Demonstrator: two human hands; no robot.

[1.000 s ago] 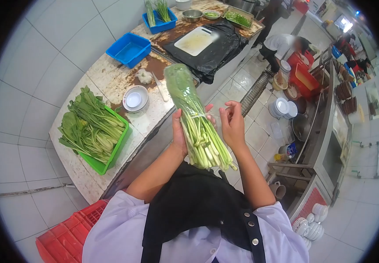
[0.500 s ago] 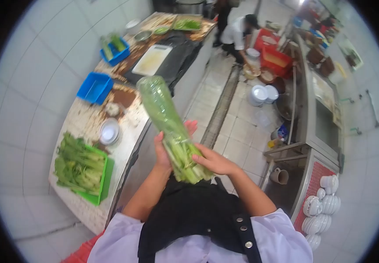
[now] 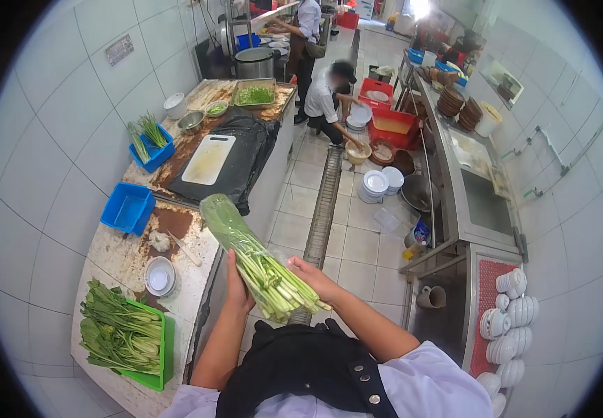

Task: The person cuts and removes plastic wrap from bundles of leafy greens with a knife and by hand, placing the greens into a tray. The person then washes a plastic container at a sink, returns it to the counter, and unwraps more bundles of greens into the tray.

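A long bundle of leafy greens (image 3: 256, 258) in clear plastic is held before my chest, leaves pointing away and pale stems toward me. My left hand (image 3: 239, 284) is closed around its left side, the fingers partly hidden beneath. On the other side, my right hand (image 3: 313, 279) grips the plastic and stems near the lower end. To the left on the worktop, a green basket (image 3: 168, 352) holds more loose leafy greens (image 3: 117, 331). Beside it stand small white bowls (image 3: 160, 276), and a knife (image 3: 188, 252) with a pale handle lies behind them.
Blue bins (image 3: 128, 209) and a white cutting board (image 3: 209, 159) on black plastic line the left worktop (image 3: 99, 275). A co-worker (image 3: 326, 97) crouches by red crates and plates ahead. A drain channel (image 3: 324, 202) runs along the floor; stacked dishes (image 3: 507, 327) stand right.
My view has lifted, showing more of the kitchen ahead. The bundle sits lower and tilts more to the left. My right hand has moved from the top of the stems to their right side.
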